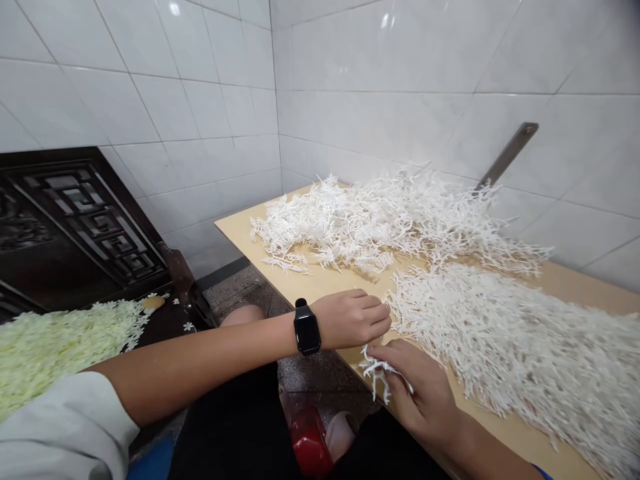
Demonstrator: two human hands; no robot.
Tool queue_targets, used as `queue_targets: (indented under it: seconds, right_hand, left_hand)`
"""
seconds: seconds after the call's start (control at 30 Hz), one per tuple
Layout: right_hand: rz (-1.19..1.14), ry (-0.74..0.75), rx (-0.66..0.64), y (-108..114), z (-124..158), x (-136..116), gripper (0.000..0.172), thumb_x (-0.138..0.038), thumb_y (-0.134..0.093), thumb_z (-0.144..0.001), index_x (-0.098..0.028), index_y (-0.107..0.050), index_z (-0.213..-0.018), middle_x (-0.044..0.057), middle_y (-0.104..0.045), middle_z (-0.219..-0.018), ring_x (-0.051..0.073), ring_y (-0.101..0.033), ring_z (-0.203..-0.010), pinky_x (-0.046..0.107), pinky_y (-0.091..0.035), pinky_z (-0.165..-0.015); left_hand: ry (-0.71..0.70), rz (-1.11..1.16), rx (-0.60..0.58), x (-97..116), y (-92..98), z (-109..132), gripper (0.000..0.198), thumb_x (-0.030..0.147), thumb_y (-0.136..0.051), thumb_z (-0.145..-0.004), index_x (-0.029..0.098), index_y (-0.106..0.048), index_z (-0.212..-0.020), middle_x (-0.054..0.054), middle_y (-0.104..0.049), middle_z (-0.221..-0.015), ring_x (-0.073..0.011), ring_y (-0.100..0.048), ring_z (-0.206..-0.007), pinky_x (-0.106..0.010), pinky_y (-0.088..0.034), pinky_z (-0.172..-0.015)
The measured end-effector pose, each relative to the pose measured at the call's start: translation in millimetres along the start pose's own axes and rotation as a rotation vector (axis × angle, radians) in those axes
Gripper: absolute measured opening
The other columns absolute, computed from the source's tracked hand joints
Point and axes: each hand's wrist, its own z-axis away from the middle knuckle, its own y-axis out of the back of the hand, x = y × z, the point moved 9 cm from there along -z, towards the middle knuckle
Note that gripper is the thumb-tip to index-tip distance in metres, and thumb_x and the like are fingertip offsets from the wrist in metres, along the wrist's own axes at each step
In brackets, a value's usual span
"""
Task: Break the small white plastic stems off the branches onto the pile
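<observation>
My right hand (425,387) pinches a white branching sprig (377,373) between thumb and fingers, over the front edge of the wooden board table (320,285). Just beyond it, my left hand (356,319) has its fingers curled down and closed; whatever they hold, if anything, is hidden beneath the hand. A black smartwatch (307,328) sits on the left wrist. To the right of both hands spreads a dense layer of thin white sprigs (530,333). Farther back, a looser, taller heap of similar white sprigs (370,217) lies towards the wall.
A dark carved wooden bench (95,220) stands at the left, with a pile of pale yellow-green flower pieces (65,347) on its seat. A flat metal bar (507,157) rises behind the heap against the tiled wall (425,60). Something red (310,443) is below, between the legs.
</observation>
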Motion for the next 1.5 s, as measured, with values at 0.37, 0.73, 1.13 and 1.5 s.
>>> queue_targets:
  seconds: [0.37,0.73,1.13,1.5]
  right_hand:
    - [-0.064,-0.058,-0.001,-1.1,0.2,5.4,0.029,-0.005,-0.045,-0.088,-0.020,-0.058,-0.108,0.004,-0.067,-0.080,0.017,-0.062,-0.069,0.028,-0.049,-0.062]
    - [-0.139,-0.442,0.054,-9.0,8.5,46.1,0.022,-0.028,-0.048,-0.097,-0.018,-0.067,-0.100,0.004,-0.069,-0.076,0.018,-0.065,-0.065,0.028,-0.051,-0.061]
    - [-0.724,-0.722,0.167,-26.4,11.8,60.0,0.028,-0.048,-0.052,-0.095,-0.021,-0.062,-0.098,0.003,-0.063,-0.083,0.016,-0.059,-0.071,0.030,-0.054,-0.070]
    - [-0.555,-0.628,-0.032,-32.0,9.3,54.3,0.040,-0.047,-0.043,-0.098,-0.017,-0.061,-0.078,0.003,-0.061,-0.071,0.015,-0.055,-0.067,0.027,-0.045,-0.063]
  left_hand:
    - [0.058,0.045,-0.086,-5.7,-8.2,5.6,0.021,0.016,-0.046,-0.098,0.017,-0.066,-0.096,-0.009,-0.069,-0.116,-0.0173,-0.063,-0.107,-0.030,-0.047,-0.090]
    - [0.717,0.424,0.160,-47.4,-10.1,42.4,0.031,0.021,-0.043,-0.098,0.019,-0.062,-0.122,-0.010,-0.056,-0.142,-0.0268,-0.044,-0.136,-0.056,-0.033,-0.112]
    - [0.864,1.252,0.344,-20.2,-34.3,51.8,0.050,0.042,-0.054,-0.094,0.021,-0.052,-0.140,-0.015,-0.061,-0.135,-0.0294,-0.056,-0.124,-0.045,-0.050,-0.100]
    - [0.949,1.439,0.302,-24.1,-41.0,60.8,0.036,0.037,-0.047,-0.097,0.019,-0.074,-0.112,-0.012,-0.072,-0.115,-0.0251,-0.066,-0.105,-0.041,-0.050,-0.096]
